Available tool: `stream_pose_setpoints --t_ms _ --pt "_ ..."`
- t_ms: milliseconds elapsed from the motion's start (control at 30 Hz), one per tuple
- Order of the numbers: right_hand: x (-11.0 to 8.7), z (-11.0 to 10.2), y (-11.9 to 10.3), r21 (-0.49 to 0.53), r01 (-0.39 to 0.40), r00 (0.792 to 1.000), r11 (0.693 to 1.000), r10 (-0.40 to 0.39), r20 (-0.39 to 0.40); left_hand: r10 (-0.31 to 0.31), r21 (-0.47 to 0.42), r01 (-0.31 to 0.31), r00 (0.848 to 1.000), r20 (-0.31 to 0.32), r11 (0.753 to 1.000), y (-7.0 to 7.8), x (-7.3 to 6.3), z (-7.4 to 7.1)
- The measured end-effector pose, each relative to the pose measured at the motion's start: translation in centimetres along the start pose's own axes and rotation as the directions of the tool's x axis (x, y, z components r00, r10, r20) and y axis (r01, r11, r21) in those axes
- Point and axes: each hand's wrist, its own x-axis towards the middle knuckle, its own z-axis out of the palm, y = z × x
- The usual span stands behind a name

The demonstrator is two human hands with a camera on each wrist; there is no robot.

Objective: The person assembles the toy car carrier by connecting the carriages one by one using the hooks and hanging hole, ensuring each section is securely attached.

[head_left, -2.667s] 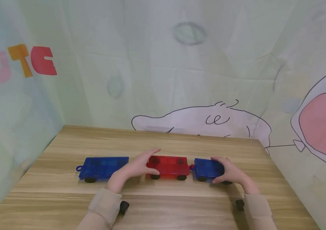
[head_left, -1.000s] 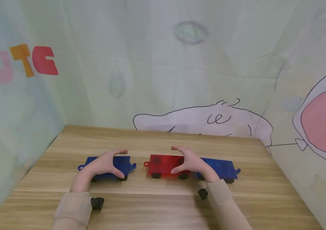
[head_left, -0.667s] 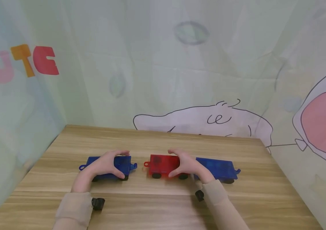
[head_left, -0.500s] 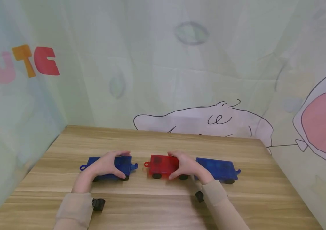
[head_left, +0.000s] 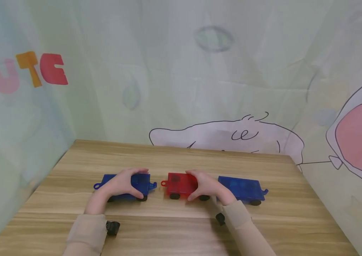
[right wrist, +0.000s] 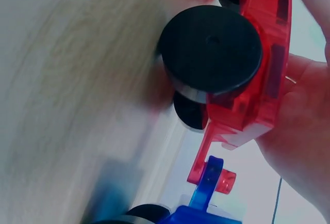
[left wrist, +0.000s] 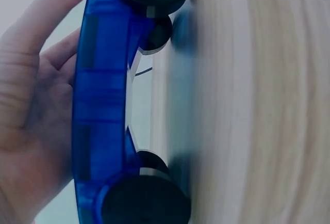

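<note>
Covering red wagon (head_left: 180, 184) partly: right hand (head_left: 207, 184)

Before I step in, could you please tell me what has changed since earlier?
The left hand released the red car and took the left blue car, sliding it rightward; the right hand swapped the right blue car for the red. Those two barely moved.

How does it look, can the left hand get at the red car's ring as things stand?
Probably not: the left hand grips the left blue car, whose hook sits between that hand and the ring.
</note>
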Motion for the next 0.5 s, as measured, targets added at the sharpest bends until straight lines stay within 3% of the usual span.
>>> stream_pose_setpoints --t_ms 500 --pt "-0.02 0.28 0.45 0.02 0.046 0.998 0.999 -0.046 -0.034 0.019 -0.001 -0.019 1.0 -0.014 1.0 0.14 0.5 0.61"
